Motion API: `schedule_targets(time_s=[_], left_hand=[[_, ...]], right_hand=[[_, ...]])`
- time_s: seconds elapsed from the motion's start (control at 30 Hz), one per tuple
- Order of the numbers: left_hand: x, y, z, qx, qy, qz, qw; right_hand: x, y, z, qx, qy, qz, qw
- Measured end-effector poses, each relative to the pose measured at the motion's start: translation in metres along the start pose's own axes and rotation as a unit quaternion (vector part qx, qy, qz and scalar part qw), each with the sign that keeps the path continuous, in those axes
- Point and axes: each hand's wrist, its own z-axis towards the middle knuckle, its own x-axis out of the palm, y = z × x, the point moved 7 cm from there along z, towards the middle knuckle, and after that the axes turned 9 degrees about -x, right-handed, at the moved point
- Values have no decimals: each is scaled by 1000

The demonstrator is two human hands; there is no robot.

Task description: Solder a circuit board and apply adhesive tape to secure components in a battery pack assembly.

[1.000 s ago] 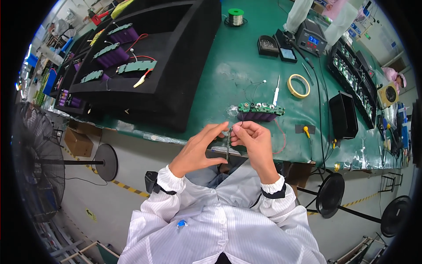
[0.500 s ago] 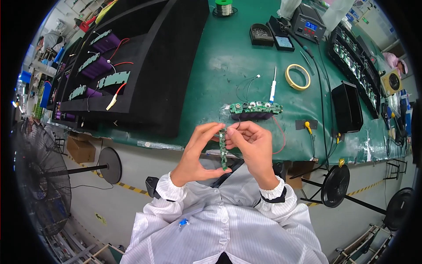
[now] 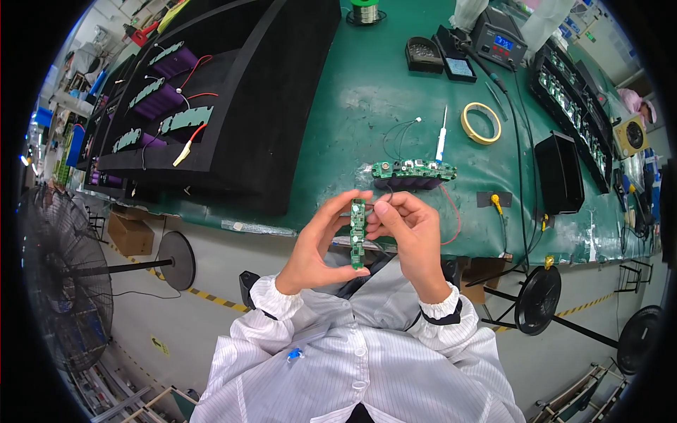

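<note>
My left hand (image 3: 310, 250) grips a narrow green circuit board (image 3: 357, 240) by its two ends, thumb at the lower end and fingers at the upper. The component side faces up. At the board's upper right, my right hand (image 3: 412, 240) is closed in a pinch on a thin dark wire (image 3: 390, 189); part of the wire is hidden by the fingers. Just beyond, at the table's near edge, lies a purple battery pack (image 3: 409, 183) topped by another green board (image 3: 416, 169). A red wire (image 3: 458, 218) curves from its right side.
A white-handled screwdriver (image 3: 441, 141) and a tape roll (image 3: 481, 123) lie behind the pack. A black foam tray (image 3: 247, 127) with more packs fills the left. Toward the right are a soldering station (image 3: 498, 39), a black box (image 3: 558, 173) and a rack of boards (image 3: 571, 106).
The held board has turned, so more of its component face shows. My right hand's fingers have shifted slightly away from the board's top end. The view has moved a little.
</note>
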Motion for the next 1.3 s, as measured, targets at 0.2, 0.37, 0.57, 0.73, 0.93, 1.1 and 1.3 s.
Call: schedule_targets(time_s=[0.2,0.37,0.57,0.73,0.93,1.1,1.3], left_hand=[[7,-6,8,25,38,-37,998],[2,-19,16,17,28,-100,994],[0,-22,34,-32,-12,-227,973],[-2,-25,45,4,7,-197,980],[6,-45,56,29,11,20,999],[17,-63,64,57,-38,121,990],[31,-66,71,88,-25,217,972]], right_hand=[[-6,6,-1,8,18,-9,1000],[-60,62,11,-73,-53,-89,992],[-119,110,99,-89,-102,52,989],[-150,91,159,-70,-175,198,962],[-99,96,139,-20,-114,136,984],[-34,122,60,-55,91,-208,972],[-20,96,19,42,108,-230,966]])
